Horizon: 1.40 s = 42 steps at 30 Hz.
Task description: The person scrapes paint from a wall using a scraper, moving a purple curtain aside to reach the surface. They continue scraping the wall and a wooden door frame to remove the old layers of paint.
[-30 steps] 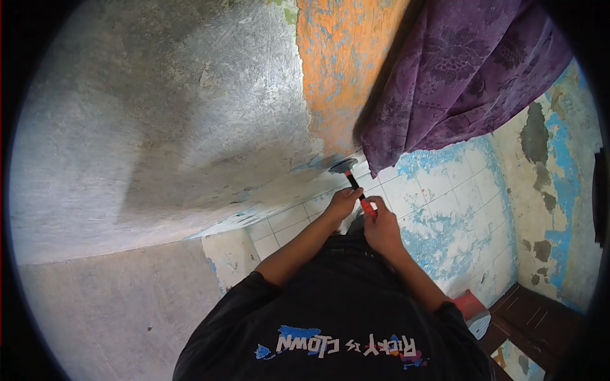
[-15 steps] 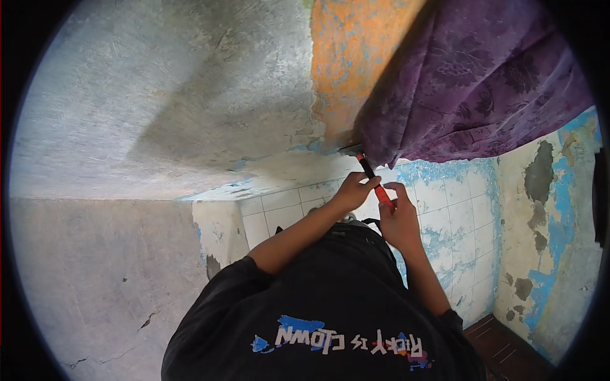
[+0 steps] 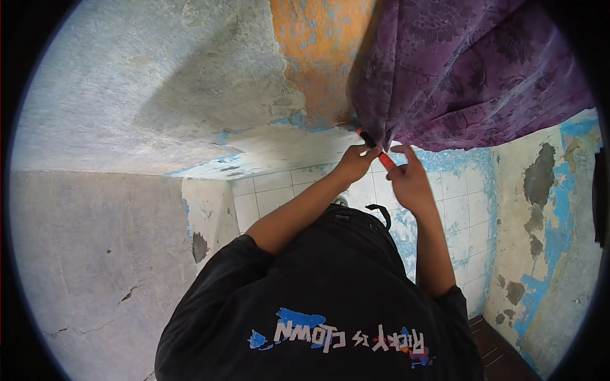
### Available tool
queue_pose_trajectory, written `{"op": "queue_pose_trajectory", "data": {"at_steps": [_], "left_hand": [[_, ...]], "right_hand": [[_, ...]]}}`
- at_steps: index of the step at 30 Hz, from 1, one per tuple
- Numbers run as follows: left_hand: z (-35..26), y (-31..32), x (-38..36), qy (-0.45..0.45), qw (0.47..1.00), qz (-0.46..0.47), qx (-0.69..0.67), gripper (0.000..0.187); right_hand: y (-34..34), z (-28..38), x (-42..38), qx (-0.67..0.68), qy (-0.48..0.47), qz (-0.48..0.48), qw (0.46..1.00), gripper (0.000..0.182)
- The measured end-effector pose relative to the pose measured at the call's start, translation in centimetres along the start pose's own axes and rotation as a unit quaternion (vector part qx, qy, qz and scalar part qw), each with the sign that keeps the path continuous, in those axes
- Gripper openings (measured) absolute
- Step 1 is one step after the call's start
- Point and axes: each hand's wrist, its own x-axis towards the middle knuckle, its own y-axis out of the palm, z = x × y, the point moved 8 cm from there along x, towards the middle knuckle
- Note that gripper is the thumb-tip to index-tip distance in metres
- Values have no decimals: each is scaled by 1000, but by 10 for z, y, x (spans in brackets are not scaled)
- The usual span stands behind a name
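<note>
A scraper with a red and black handle [image 3: 386,161] slants up and left toward the patchy wall [image 3: 321,95]. Its blade end lies against the lower part of the wall beside the purple curtain, and is hard to make out. My left hand [image 3: 356,165] is closed around the middle of the handle. With thumb and fingers, my right hand [image 3: 410,181] holds the handle's red rear end. The purple patterned curtain [image 3: 457,82] hangs just above both hands, its lower edge touching or nearly touching the handle.
White tiles [image 3: 375,190] with blue paint stains cover the floor below. To the right stands a wall [image 3: 540,209] with peeling blue and cream paint. A cracked grey wall [image 3: 95,254] is on the left. A dark brown slatted surface [image 3: 502,346] lies at lower right.
Both hands and the scraper have shifted upward in view, closer to the curtain. The view has moved too, with walls and curtain sitting higher and further left. Both hands keep their hold.
</note>
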Motion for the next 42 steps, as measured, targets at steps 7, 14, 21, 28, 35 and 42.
{"op": "queue_pose_trajectory", "data": {"at_steps": [7,14,21,28,35,42], "left_hand": [[28,13,19,-31,999,13,-17,60],[17,17,-7,-90,988,19,-127,59],[39,-14,1,-90,982,-26,-161,54],[46,-17,4,-110,984,-27,-137,57],[70,-34,2,-134,976,-62,-158,50],[111,-53,21,-145,980,-91,-104,48]], "right_hand": [[13,-32,22,2,-32,-19,999,35],[13,-21,15,50,-19,34,998,36],[27,10,4,-1,-22,54,998,33],[35,14,-1,3,-4,41,999,28],[72,-6,4,11,-13,73,997,27],[102,-43,22,38,-5,83,996,25]]}}
